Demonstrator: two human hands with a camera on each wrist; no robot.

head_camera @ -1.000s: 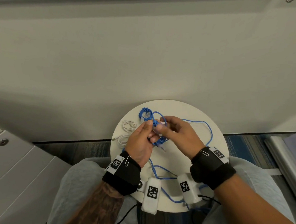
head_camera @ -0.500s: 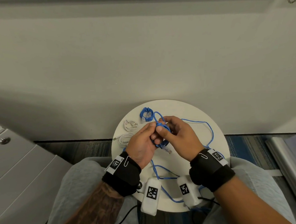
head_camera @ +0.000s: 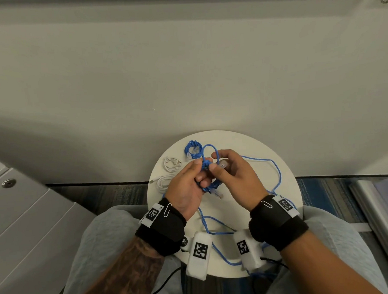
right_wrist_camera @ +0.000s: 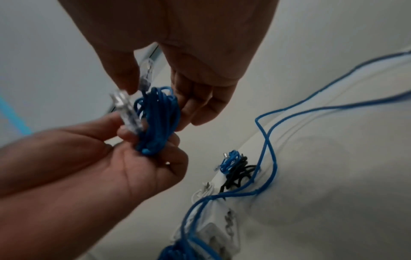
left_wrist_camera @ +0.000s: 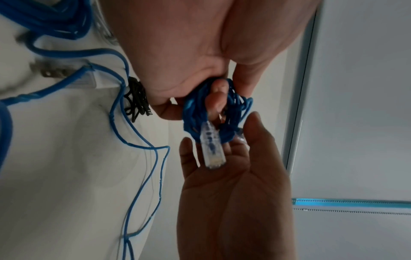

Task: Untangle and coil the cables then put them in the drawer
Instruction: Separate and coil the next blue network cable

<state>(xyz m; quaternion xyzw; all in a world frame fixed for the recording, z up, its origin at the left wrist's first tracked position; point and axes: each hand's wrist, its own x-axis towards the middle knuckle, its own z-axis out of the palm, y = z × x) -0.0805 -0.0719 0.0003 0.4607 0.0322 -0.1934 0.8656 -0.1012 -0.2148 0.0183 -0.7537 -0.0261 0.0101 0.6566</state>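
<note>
- The left hand (head_camera: 186, 187) curls its fingers (right_wrist_camera: 124, 133) around a blue cable bundle (right_wrist_camera: 155, 119), above the middle of the round worktop (head_camera: 279, 171).
- The right hand (head_camera: 237, 178) pinches a clear plug (head_camera: 223, 164) of this cable.
- A small blue coil (head_camera: 193, 149) lies at 11 o'clock on the worktop, two white coils (head_camera: 167, 173) at 9 o'clock.

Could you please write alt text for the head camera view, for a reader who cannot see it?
Two hands, left and right, hold a small blue cable bundle above a round white table. Another blue coil and white cables lie on it.
</note>
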